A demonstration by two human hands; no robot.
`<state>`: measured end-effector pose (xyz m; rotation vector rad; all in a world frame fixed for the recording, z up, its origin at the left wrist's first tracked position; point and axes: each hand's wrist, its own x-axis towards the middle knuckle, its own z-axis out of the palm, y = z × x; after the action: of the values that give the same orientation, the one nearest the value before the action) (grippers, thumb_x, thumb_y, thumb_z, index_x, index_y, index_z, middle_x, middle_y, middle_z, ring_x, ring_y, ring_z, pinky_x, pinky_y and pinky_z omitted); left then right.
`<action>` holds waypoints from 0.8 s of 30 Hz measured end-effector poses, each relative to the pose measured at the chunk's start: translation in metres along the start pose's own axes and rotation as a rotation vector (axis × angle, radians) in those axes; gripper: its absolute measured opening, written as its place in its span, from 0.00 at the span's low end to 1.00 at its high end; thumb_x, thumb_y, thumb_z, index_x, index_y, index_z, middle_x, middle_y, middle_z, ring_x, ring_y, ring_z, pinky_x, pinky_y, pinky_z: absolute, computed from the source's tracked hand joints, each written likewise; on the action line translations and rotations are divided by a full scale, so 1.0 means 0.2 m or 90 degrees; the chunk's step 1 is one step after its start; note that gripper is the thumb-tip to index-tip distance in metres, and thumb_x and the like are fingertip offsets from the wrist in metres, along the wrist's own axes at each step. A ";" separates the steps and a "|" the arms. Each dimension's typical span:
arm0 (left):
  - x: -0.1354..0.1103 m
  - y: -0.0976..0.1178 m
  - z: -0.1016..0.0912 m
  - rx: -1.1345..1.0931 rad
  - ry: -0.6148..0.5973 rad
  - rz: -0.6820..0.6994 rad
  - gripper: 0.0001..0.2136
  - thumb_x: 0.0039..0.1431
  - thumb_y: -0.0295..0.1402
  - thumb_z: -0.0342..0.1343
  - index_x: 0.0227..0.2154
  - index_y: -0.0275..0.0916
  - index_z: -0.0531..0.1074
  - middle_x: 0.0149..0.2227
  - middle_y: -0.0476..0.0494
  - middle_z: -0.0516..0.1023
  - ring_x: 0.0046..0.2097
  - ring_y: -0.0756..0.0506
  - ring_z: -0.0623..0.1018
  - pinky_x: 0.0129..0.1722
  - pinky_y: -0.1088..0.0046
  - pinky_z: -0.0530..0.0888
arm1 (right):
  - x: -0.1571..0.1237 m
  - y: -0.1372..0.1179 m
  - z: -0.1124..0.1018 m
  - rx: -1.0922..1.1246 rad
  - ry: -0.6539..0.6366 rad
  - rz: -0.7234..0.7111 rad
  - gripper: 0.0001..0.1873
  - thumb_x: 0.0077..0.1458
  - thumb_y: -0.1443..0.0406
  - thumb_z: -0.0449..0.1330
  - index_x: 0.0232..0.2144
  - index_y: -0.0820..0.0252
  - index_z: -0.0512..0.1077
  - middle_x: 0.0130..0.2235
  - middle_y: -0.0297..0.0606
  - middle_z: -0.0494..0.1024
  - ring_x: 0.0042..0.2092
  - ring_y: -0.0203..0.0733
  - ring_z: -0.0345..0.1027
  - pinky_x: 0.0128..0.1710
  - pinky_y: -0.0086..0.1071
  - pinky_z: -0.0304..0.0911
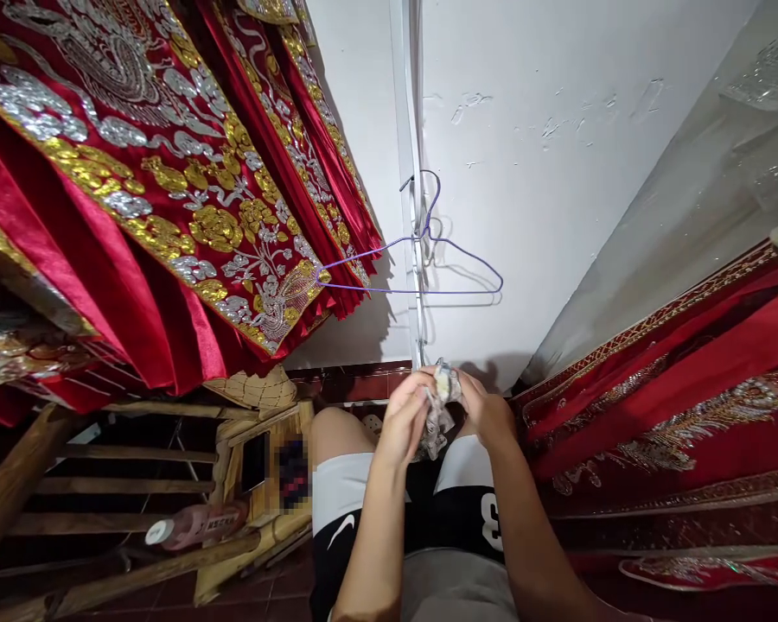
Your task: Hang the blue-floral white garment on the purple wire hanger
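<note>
Holds a crumpled pale cloth (438, 413) between left hand (404, 419) and right hand (488, 410), fingers curled narrowly around it, low over the thighs (337, 439). Faces a purple hanger (426, 236) beyond the fingers, in front of a white wall (545, 199) and overlapping a red sequined drape (226, 216) at upper left of them. Hemmed in by red fabric (687, 397) right of the fingers and wooden slats (123, 486) and a bottle (200, 525) lower left of them.
</note>
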<state>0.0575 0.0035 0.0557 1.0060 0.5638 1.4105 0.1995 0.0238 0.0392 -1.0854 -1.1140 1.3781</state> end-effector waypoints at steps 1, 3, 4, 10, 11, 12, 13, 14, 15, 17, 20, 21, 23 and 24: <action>-0.01 0.00 0.02 0.079 -0.013 0.013 0.14 0.63 0.45 0.62 0.31 0.38 0.75 0.47 0.39 0.75 0.49 0.41 0.76 0.51 0.67 0.72 | -0.01 0.01 0.02 0.032 -0.026 0.021 0.28 0.57 0.38 0.56 0.36 0.54 0.78 0.33 0.41 0.78 0.44 0.52 0.72 0.44 0.41 0.69; -0.01 0.02 0.03 0.259 -0.008 0.070 0.13 0.66 0.44 0.58 0.35 0.39 0.77 0.52 0.38 0.74 0.58 0.38 0.73 0.60 0.63 0.67 | -0.02 0.01 0.05 0.082 -0.122 0.075 0.38 0.56 0.32 0.49 0.42 0.54 0.78 0.36 0.43 0.80 0.48 0.54 0.73 0.46 0.42 0.70; 0.00 0.03 0.02 0.336 0.005 0.101 0.13 0.68 0.44 0.57 0.37 0.40 0.78 0.52 0.37 0.74 0.61 0.38 0.71 0.63 0.62 0.65 | -0.04 0.01 0.05 0.097 -0.174 0.096 0.41 0.56 0.30 0.47 0.44 0.54 0.78 0.37 0.44 0.80 0.49 0.54 0.74 0.46 0.42 0.70; 0.01 0.02 -0.15 0.403 0.006 0.054 0.18 0.69 0.50 0.52 0.53 0.44 0.71 0.64 0.36 0.67 0.66 0.38 0.67 0.64 0.61 0.64 | -0.04 -0.07 0.01 -0.065 -0.382 0.046 0.23 0.43 0.53 0.74 0.39 0.57 0.77 0.34 0.36 0.80 0.38 0.45 0.73 0.41 0.36 0.69; 0.00 0.00 -0.18 0.392 -0.030 0.008 0.20 0.70 0.51 0.50 0.54 0.43 0.69 0.60 0.36 0.71 0.62 0.39 0.71 0.62 0.62 0.67 | -0.02 -0.09 -0.01 -0.117 -0.391 0.025 0.19 0.42 0.58 0.74 0.35 0.58 0.76 0.32 0.34 0.79 0.34 0.42 0.71 0.36 0.34 0.67; -0.02 -0.02 -0.21 0.394 -0.067 -0.037 0.22 0.71 0.52 0.47 0.53 0.41 0.70 0.54 0.37 0.76 0.56 0.39 0.75 0.57 0.64 0.70 | 0.01 -0.12 -0.04 -0.165 -0.388 -0.001 0.13 0.42 0.62 0.72 0.30 0.59 0.74 0.28 0.33 0.77 0.31 0.40 0.69 0.31 0.31 0.64; -0.04 -0.03 -0.24 0.414 -0.096 -0.078 0.23 0.71 0.53 0.46 0.48 0.39 0.73 0.47 0.40 0.78 0.50 0.40 0.76 0.53 0.65 0.71 | 0.05 -0.14 -0.07 -0.205 -0.372 -0.033 0.09 0.43 0.64 0.69 0.25 0.59 0.73 0.25 0.32 0.74 0.28 0.38 0.66 0.28 0.30 0.61; -0.06 -0.05 -0.28 0.450 -0.109 -0.110 0.24 0.70 0.54 0.46 0.41 0.37 0.74 0.40 0.42 0.78 0.44 0.42 0.76 0.49 0.67 0.71 | 0.10 -0.17 -0.10 -0.232 -0.342 -0.077 0.07 0.43 0.66 0.66 0.22 0.59 0.71 0.23 0.31 0.72 0.27 0.37 0.64 0.26 0.29 0.58; -0.08 -0.05 -0.31 0.494 -0.110 -0.133 0.24 0.69 0.54 0.48 0.34 0.36 0.74 0.36 0.44 0.77 0.40 0.43 0.75 0.45 0.69 0.71 | 0.16 -0.19 -0.13 -0.245 -0.299 -0.129 0.06 0.43 0.67 0.64 0.19 0.59 0.69 0.22 0.31 0.70 0.26 0.36 0.63 0.25 0.29 0.57; -0.10 -0.05 -0.38 0.582 -0.096 -0.163 0.23 0.66 0.53 0.52 0.29 0.35 0.72 0.31 0.47 0.75 0.35 0.45 0.72 0.39 0.72 0.68 | 0.30 -0.24 -0.18 -0.220 -0.164 -0.243 0.03 0.42 0.67 0.61 0.20 0.58 0.71 0.22 0.31 0.71 0.27 0.38 0.65 0.27 0.30 0.59; -0.09 0.02 -0.45 0.678 -0.095 -0.172 0.21 0.65 0.51 0.53 0.29 0.36 0.71 0.30 0.48 0.73 0.34 0.46 0.69 0.35 0.73 0.65 | 0.51 -0.30 -0.19 -0.184 0.014 -0.357 0.13 0.44 0.66 0.62 0.36 0.58 0.79 0.39 0.38 0.82 0.42 0.46 0.74 0.42 0.34 0.68; -0.07 0.06 -0.47 0.707 -0.099 -0.172 0.21 0.65 0.51 0.51 0.29 0.36 0.71 0.29 0.48 0.73 0.33 0.47 0.69 0.34 0.73 0.64 | 0.58 -0.31 -0.17 -0.189 0.027 -0.367 0.19 0.46 0.66 0.61 0.42 0.57 0.80 0.45 0.40 0.82 0.49 0.48 0.74 0.48 0.36 0.68; -0.04 0.12 -0.48 0.779 -0.108 -0.173 0.22 0.67 0.51 0.48 0.26 0.37 0.68 0.27 0.48 0.71 0.31 0.47 0.67 0.33 0.73 0.61 | 0.69 -0.31 -0.13 -0.221 -0.019 -0.339 0.25 0.49 0.64 0.60 0.51 0.57 0.77 0.53 0.43 0.80 0.57 0.50 0.70 0.57 0.39 0.65; -0.02 0.15 -0.48 0.820 -0.119 -0.178 0.23 0.67 0.51 0.46 0.25 0.38 0.66 0.26 0.49 0.69 0.30 0.48 0.66 0.32 0.73 0.60 | 0.74 -0.31 -0.10 -0.243 -0.059 -0.310 0.25 0.50 0.63 0.59 0.52 0.57 0.76 0.54 0.43 0.79 0.57 0.50 0.70 0.58 0.40 0.64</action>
<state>-0.0402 0.0183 0.0318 1.9188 1.4735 0.5717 0.2182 0.1760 0.0900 -0.9302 -1.6286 0.8563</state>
